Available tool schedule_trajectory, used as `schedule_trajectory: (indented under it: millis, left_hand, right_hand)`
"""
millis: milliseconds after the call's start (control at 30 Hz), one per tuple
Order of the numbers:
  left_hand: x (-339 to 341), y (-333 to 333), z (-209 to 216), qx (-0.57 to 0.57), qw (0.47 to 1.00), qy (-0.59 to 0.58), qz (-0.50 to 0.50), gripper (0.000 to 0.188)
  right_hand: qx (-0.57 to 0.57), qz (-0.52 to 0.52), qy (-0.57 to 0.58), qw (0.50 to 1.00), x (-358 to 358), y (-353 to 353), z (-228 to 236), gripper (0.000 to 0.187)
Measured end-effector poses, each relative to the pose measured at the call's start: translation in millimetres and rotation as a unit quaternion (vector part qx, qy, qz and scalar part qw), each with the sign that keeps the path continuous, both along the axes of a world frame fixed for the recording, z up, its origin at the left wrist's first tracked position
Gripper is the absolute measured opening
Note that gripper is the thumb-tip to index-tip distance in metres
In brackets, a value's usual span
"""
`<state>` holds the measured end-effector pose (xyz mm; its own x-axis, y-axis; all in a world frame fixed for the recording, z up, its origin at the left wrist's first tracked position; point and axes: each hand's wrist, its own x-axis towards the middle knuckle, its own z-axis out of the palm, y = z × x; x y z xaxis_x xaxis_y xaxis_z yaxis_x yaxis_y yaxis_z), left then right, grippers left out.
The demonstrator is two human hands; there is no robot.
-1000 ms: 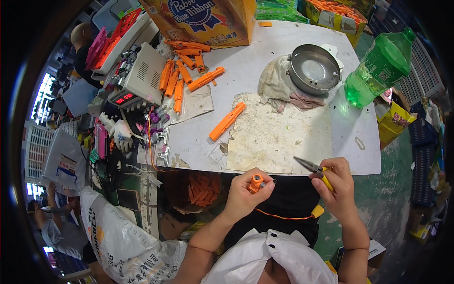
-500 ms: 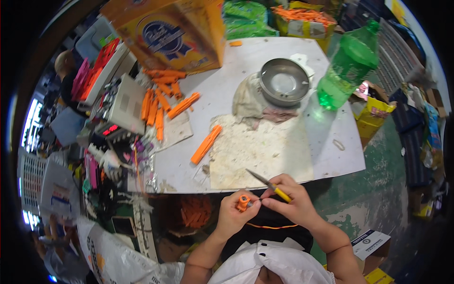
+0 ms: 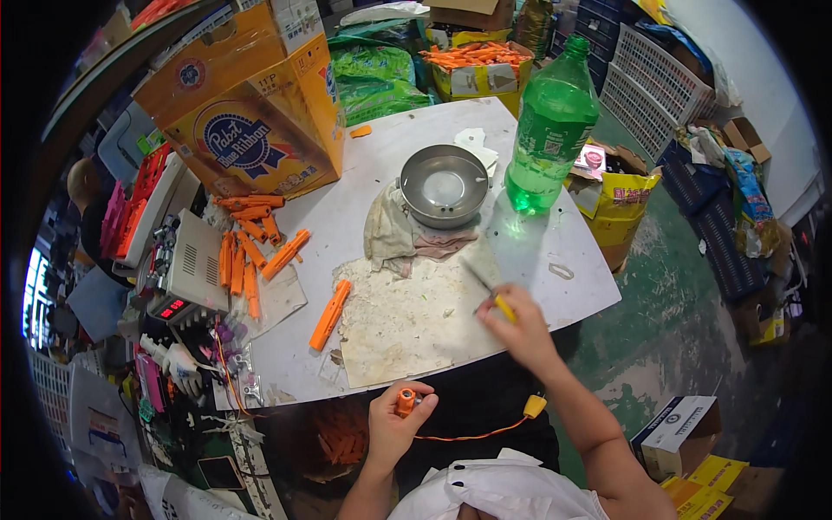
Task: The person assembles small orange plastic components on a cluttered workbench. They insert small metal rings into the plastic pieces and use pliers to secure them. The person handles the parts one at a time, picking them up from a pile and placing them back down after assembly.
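In my left hand (image 3: pixel 394 423) at the table's front edge is a small orange plastic part (image 3: pixel 406 400), its round hollow end facing up. The fingers close around it, and a bit of grey shows beside it. My right hand (image 3: pixel 522 328) grips a slim pointed tool with a yellow handle (image 3: pixel 504 308). Motion blurs the tool, so its exact kind is unclear. It hangs over the stained cream work mat (image 3: pixel 407 325), its tip toward the metal bowl (image 3: pixel 445 186). A longer orange plastic piece (image 3: pixel 330 315) lies along the mat's left edge.
More orange pieces (image 3: pixel 251 247) lie piled at the left beside a boxy device with a red display (image 3: pixel 186 273). Behind them stands a large yellow carton (image 3: pixel 260 130). A green bottle (image 3: pixel 550 130) stands right of the bowl. A wire with a yellow end (image 3: pixel 535 406) crosses my lap.
My right hand has moved away from the left hand, forward over the mat with the tool. The left hand still holds the orange part. The view has shifted, and the wire's yellow end now shows.
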<state>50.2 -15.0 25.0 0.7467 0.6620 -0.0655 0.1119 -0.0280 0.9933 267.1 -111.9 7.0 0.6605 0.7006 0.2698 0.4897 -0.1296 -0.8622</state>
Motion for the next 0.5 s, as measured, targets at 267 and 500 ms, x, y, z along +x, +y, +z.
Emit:
schedule_trajectory:
  millis: [267,500]
  left_hand:
    - [-4,-4,-5,-0.028,0.999,0.025,0.015,0.013]
    - [-1,4,-9,0.004,0.999,0.049,0.01,0.013]
  right_hand:
    - [0.011,-0.149,-0.206,0.967,94,34,-37,0.016]
    - [-0.038,-0.095,-0.209,0.972,74,11,-25,0.021]
